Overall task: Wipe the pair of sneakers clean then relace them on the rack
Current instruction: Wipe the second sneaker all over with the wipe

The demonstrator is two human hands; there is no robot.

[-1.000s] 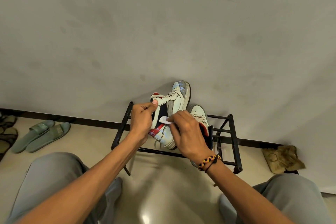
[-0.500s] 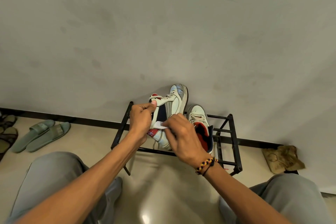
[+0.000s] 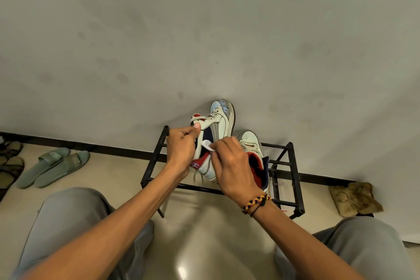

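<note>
Head view: left hand (image 3: 181,148) grips sneaker (image 3: 216,129), right hand (image 3: 231,166) pinches wipe (image 3: 207,144).

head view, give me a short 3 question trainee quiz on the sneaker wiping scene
1. True or false: the left hand grips the raised white high-top sneaker at its collar.
2. What does the right hand pinch? A) small white wipe B) brush C) lace
3. Where is the second white sneaker with red lining?

Key:
1. True
2. A
3. On the black metal shoe rack, toe toward the wall, to the right of the raised sneaker.
</note>
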